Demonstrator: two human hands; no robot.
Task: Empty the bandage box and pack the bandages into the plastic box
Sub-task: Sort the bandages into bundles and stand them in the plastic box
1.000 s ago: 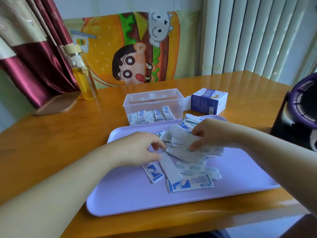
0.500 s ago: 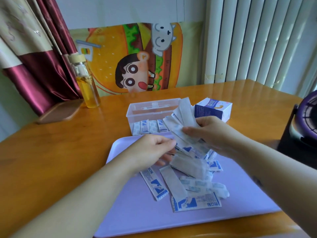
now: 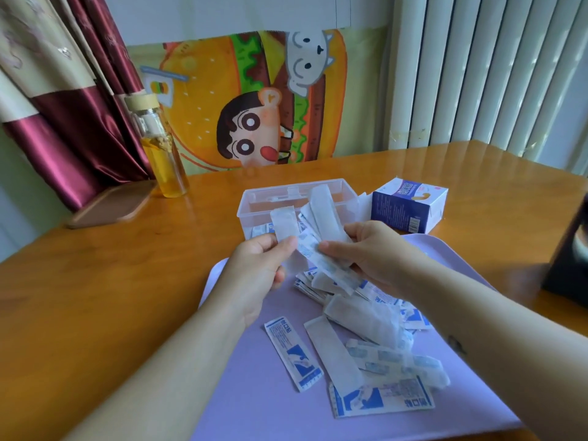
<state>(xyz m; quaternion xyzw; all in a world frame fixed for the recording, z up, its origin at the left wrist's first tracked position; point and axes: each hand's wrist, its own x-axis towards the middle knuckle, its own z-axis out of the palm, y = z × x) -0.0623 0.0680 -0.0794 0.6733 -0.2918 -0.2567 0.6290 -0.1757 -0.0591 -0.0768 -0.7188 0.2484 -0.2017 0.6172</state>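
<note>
Bandages (image 3: 366,319) lie heaped on the lilac tray (image 3: 254,402). At its 12 o'clock edge the left hand (image 3: 257,268) pinches one strip (image 3: 284,222) and the right hand (image 3: 375,253) grips a fanned bunch (image 3: 326,211). Plastic box (image 3: 254,214) stands beyond on the tabletop (image 3: 111,297), bandage box (image 3: 409,206) at its 3 o'clock.

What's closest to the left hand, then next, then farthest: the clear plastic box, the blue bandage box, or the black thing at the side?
From the left hand, which pinches a bandage:
1. Plastic box, just behind it.
2. Bandage box, farther back to the right.
3. Black thing, far right, at the picture's edge.
</note>
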